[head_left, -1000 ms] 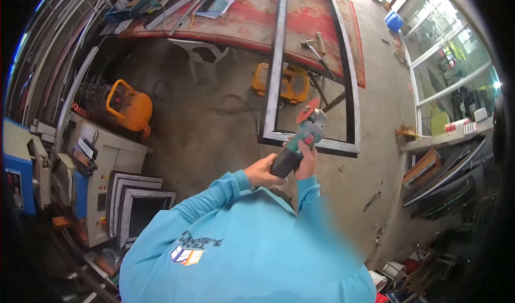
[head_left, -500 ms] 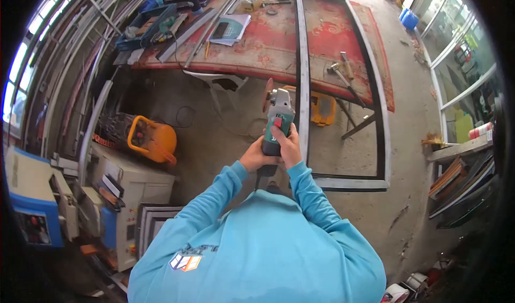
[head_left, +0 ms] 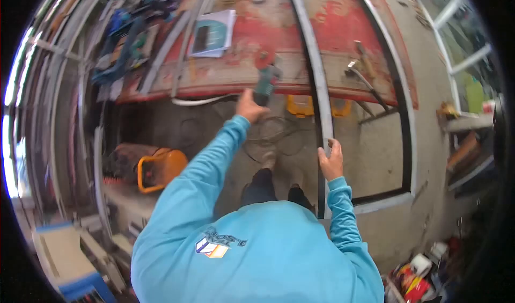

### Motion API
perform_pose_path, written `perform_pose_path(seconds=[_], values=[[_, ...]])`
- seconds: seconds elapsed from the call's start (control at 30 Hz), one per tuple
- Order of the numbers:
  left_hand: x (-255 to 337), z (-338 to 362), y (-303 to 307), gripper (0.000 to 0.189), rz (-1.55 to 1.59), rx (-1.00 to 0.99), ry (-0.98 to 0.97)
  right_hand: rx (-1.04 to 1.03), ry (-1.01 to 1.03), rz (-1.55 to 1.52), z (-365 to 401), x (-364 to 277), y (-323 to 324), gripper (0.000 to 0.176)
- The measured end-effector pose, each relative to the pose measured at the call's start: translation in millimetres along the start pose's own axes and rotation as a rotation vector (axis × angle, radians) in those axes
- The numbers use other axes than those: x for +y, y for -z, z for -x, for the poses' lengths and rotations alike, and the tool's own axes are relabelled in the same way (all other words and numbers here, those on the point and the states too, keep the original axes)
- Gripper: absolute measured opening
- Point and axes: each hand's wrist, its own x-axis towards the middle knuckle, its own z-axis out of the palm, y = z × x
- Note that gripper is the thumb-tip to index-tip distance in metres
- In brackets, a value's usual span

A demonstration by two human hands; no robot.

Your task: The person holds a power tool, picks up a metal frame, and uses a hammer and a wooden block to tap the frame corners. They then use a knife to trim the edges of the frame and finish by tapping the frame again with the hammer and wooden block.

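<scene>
My left hand (head_left: 250,107) is wrapped round the rear end of a green angle grinder (head_left: 264,83), whose red disc (head_left: 264,58) lies over the front part of the red table (head_left: 241,72). The grinder is smeared by motion. My right hand (head_left: 331,159) is at the near part of the long middle bar of a grey and black metal frame (head_left: 323,101). Its thumb and fingers are apart, with the fingertips at the bar. Nothing is held in it. The frame rests across the table and sticks out over its near edge.
A hammer (head_left: 370,83) lies on the table inside the frame. Papers with a phone (head_left: 213,33) and a blue tool crate (head_left: 120,56) are at the left. Below stand an orange machine (head_left: 163,169) and a yellow case (head_left: 300,105). A cable loops on the floor.
My right hand has let go of the grinder and moved down and right to the frame. My left hand has carried the grinder forward to the table edge. The view has shifted.
</scene>
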Motion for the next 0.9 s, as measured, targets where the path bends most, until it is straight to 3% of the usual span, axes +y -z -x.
perform_pose_path(seconds=[0.07, 0.1, 0.17, 0.23, 0.3, 0.43, 0.53, 0.6, 0.7, 0.8, 0.87, 0.9], values=[[-8, -62, 15, 0.068, -0.17, -0.032, 0.059, 0.106, -0.005, 0.173, 14, 12, 2, 0.05], [-49, -105, 1, 0.068, -0.078, 0.031, -0.054, 0.159, 0.037, 0.312, 21, 20, 0, 0.05], [-50, -156, 3, 0.054, -0.168, 0.141, -0.034, 0.213, -0.085, 0.335, 33, 26, -6, 0.055], [-39, -193, 8, 0.048, -0.42, 0.182, 0.004, 0.142, -0.349, 0.22, 41, 22, -15, 0.058], [-44, -229, 3, 0.05, -0.595, 0.189, 0.003, 0.15, -0.379, 0.326, 45, 29, -26, 0.062], [-46, -241, -3, 0.064, -0.595, 0.146, 0.029, 0.133, -0.423, 0.392, 33, 29, -23, 0.064], [-49, -249, -9, 0.071, -0.6, 0.157, 0.063, -0.046, -0.483, 0.257, 0, 46, 1, 0.059], [-46, -249, -7, 0.073, -0.631, 0.148, 0.088, 0.015, -0.459, 0.215, -35, 45, 20, 0.058], [-39, -243, 3, 0.069, -0.642, 0.038, 0.174, 0.107, -0.307, 0.405, -103, 78, 36, 0.062], [-46, -214, 9, 0.061, -0.687, 0.18, 0.077, 0.146, -0.239, 0.512, -177, 68, 53, 0.061], [-62, -169, 19, 0.046, -0.456, 0.427, -0.442, 0.15, -0.097, 0.658, -225, 74, 62, 0.062], [-65, -143, 28, 0.039, -0.37, 0.36, -0.501, 0.14, -0.083, 0.653, -244, 70, 66, 0.062]])
